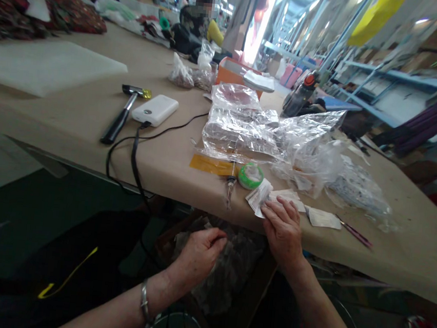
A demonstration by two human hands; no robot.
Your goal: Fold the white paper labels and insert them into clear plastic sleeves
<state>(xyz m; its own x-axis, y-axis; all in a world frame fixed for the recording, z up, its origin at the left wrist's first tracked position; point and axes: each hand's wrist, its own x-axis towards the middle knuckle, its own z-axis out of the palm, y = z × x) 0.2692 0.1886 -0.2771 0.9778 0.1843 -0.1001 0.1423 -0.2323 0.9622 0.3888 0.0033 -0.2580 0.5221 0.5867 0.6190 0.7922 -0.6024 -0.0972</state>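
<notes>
My right hand (284, 229) lies at the table's front edge, its fingers stretched out flat over a small bunch of white paper labels (258, 198). Beside it on the table is another white label (323, 218). Below the edge, my left hand (203, 250) is closed in a pinch; whatever it may hold is too small to make out. Under that hand sits a box filled with thin, pale, see-through pieces (226, 278). A green roll of tape (251, 176) stands near the labels, next to a thin tool (231, 186) with a clear end pointing over the edge.
Clear plastic bags (245, 130) cover the middle of the table (72, 114). To the left lie a hammer (120, 116) and a white power bank (155, 110) with a black cable. Thin pink-handled tweezers or snips (356, 234) lie right. A person (196, 20) is behind the table.
</notes>
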